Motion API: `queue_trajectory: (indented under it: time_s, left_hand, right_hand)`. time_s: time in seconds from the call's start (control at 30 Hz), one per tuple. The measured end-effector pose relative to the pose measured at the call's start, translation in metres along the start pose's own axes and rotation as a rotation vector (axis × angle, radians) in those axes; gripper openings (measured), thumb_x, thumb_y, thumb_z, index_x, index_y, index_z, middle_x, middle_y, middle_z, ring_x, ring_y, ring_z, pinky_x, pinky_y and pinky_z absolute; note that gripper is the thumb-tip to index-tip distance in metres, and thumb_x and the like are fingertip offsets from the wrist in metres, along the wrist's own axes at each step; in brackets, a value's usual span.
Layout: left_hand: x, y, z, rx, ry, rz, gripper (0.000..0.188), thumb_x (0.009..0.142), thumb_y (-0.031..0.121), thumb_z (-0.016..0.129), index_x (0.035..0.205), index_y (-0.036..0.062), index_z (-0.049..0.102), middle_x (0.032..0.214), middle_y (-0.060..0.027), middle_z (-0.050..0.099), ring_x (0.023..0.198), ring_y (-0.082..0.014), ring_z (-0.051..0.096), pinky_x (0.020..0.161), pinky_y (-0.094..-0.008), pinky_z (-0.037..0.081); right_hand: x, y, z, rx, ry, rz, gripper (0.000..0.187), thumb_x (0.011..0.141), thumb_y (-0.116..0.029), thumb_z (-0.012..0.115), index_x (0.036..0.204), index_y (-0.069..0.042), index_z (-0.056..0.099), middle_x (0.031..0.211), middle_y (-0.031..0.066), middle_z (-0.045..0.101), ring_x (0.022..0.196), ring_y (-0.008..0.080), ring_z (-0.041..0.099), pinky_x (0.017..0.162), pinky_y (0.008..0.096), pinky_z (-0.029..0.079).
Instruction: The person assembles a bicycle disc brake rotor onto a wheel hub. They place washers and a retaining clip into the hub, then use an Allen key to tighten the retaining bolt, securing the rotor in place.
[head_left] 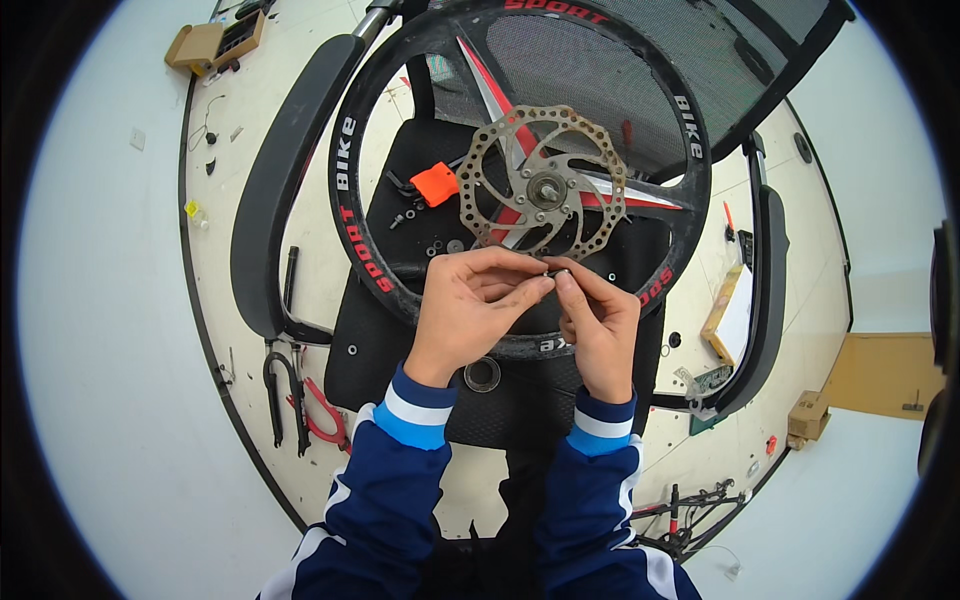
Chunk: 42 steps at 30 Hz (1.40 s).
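Pale, scuffed floor [250, 180] all round, evenly lit, no hard shadows. Black office chair [400, 340] dead centre, mesh back [700, 60] up at 1 o'clock, armrest [280, 180] at 10. Cardboard box [195, 45] at 11, another small box [808, 415] at 4, red-handled pliers [320, 410] at 8. Plain light wall [90, 300] at 9.

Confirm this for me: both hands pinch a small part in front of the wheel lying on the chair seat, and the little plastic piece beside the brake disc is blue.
Not quite. The head view shows the plastic piece beside the brake disc is orange, not blue. The rest holds: the left hand and right hand pinch a small part in front of the wheel on the chair seat.
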<state>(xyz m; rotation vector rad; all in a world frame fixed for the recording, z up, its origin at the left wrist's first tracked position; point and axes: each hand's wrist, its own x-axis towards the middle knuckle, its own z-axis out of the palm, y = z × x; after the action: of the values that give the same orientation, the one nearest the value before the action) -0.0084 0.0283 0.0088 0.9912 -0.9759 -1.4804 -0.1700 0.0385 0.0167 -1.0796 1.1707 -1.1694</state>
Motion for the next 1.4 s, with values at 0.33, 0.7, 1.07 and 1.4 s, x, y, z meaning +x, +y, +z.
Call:
queue_trajectory:
  time_s: [0.33, 0.7, 1.07, 1.4]
  left_hand:
    - [0.0, 0.001, 0.004, -0.041, 0.023, -0.009, 0.021, 0.086, -0.009, 0.074, 0.107, -0.0083, 0.072, 0.1, -0.0151, 0.075, 0.091, -0.019, 0.074, 0.086, -0.0276, 0.06]
    - [0.003, -0.012, 0.005, 0.312, 0.098, 0.326, 0.018, 0.085, -0.01, 0.074, 0.103, -0.0065, 0.074, 0.102, -0.0129, 0.072, 0.093, -0.017, 0.072, 0.085, -0.0271, 0.06]
    - [0.007, -0.007, 0.002, 0.295, 0.033, 0.318, 0.019, 0.087, -0.008, 0.072, 0.106, -0.0062, 0.074, 0.104, -0.0136, 0.073, 0.094, -0.0174, 0.071, 0.085, -0.0273, 0.059]
    - [0.003, -0.003, -0.007, 0.266, 0.044, 0.248, 0.019, 0.087, -0.007, 0.073, 0.106, -0.0069, 0.073, 0.102, -0.0127, 0.072, 0.093, -0.0163, 0.071, 0.084, -0.0276, 0.059]
  right_hand:
    - [0.0, -0.002, -0.002, 0.035, -0.016, 0.052, 0.024, 0.101, -0.011, 0.064, 0.118, 0.004, 0.072, 0.075, -0.0032, 0.061, 0.062, 0.0012, 0.046, 0.053, 0.0182, 0.034]
    - [0.0, -0.002, 0.007, 0.045, 0.034, 0.05, 0.024, 0.102, -0.013, 0.062, 0.119, 0.001, 0.072, 0.068, -0.0042, 0.054, 0.057, 0.0016, 0.043, 0.049, 0.0194, 0.031]
    - [0.003, -0.009, 0.005, -0.169, 0.089, -0.082, 0.022, 0.099, -0.008, 0.065, 0.117, 0.003, 0.072, 0.081, 0.0003, 0.065, 0.071, 0.0046, 0.052, 0.061, 0.0194, 0.04]
    - [0.0, -0.011, 0.005, -0.236, 0.042, -0.006, 0.02, 0.103, -0.011, 0.059, 0.108, 0.006, 0.068, 0.087, 0.0096, 0.074, 0.068, 0.0109, 0.067, 0.059, 0.0234, 0.052]
